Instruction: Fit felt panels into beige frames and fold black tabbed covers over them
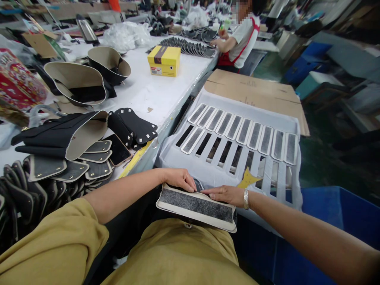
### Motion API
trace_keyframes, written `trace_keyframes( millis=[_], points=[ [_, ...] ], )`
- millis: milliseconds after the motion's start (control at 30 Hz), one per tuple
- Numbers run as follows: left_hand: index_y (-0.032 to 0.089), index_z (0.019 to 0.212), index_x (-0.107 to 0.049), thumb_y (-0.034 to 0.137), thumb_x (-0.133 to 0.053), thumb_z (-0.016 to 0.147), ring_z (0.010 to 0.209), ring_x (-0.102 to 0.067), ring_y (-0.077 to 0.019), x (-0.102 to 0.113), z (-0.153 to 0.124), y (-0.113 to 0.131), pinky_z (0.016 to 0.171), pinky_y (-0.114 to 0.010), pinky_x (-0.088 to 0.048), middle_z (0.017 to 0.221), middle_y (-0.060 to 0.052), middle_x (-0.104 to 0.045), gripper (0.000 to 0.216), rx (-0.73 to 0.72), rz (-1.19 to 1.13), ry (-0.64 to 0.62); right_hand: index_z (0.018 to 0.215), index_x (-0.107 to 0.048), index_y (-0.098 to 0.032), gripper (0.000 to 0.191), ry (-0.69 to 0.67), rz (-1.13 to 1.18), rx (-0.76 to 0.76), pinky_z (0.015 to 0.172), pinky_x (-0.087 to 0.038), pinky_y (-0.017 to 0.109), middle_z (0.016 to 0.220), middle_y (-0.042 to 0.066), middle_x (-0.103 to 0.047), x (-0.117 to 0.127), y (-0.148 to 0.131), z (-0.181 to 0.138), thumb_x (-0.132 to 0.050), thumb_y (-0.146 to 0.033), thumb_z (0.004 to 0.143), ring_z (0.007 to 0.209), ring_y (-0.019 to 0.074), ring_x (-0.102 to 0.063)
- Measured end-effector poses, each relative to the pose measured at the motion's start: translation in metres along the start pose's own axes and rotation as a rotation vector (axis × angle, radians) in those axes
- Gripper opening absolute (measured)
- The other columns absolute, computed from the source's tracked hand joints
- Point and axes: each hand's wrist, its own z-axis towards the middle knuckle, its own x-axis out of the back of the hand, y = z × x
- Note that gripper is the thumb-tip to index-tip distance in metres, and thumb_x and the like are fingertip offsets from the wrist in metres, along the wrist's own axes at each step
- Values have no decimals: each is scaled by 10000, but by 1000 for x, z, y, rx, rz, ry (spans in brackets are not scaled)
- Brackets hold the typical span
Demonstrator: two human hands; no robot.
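Here the grey-faced strip lies across the lap — left hand & right hand press its far edge w/ fingers flat, not gripping — uneven pressure could skew it or slide it off

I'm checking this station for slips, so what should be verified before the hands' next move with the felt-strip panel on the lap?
1. Both hands on felt-strip panel: ok; left hand and right hand rest on its far edge.
2. Panel supported: ok; lies on the lap, strip up.
3. Open slots in white slotted sheet: ok; near row mostly open.
4. Path clear: not ok; yellow star-shaped scrap lies by the right hand.
5. Left fingers' hold: cannot tell.
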Motion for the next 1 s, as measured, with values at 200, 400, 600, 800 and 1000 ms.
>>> trace_keyframes(
  millis=[200,400,600,800,1000],
  points=[
    [187,933,-720,364,-699,710,973,-598,-167,-2,4,4,915,-236,-418,978,-39,-697,286,-45,6,-13,1289,-487,-235,655,-33,-72,36,1053,-299,352,1280,4,-536,-1,-9,5,-456,-644,779,1191,232,-469],
    [204,935,-719,376,-704,703,982,-594,-169,-3,2,2,922,-244,-412,977,-24,-698,289,-11,-8,1,1267,-511,-257,614,-1,-126,45,1052,-304,364,1266,2,-548,-1,-8,12,-459,-633,785,1177,234,-486],
    [209,955,-714,394,-700,700,972,-598,-171,-4,-1,-4,910,-234,-413,981,-18,-699,315,27,-13,15,1282,-494,-262,625,-2,-188,47,1052,-308,359,1279,5,-535,0,-10,21,-447,-639,786,1182,232,-483],
    [175,988,-704,405,-691,698,918,-613,-174,-1,-7,-4,862,-222,-427,981,-30,-697,371,92,-38,27,1276,-505,-241,646,-5,-223,58,1042,-325,353,1272,14,-538,-2,-20,29,-443,-649,779,1166,239,-497],
    [157,960,-714,405,-684,698,849,-613,-164,3,-19,-2,795,-210,-439,927,-29,-705,361,128,-35,66,1262,-521,-234,578,22,-255,110,1020,-351,351,1253,19,-555,-7,-29,40,-450,-585,809,1139,231,-520]
  ],
)
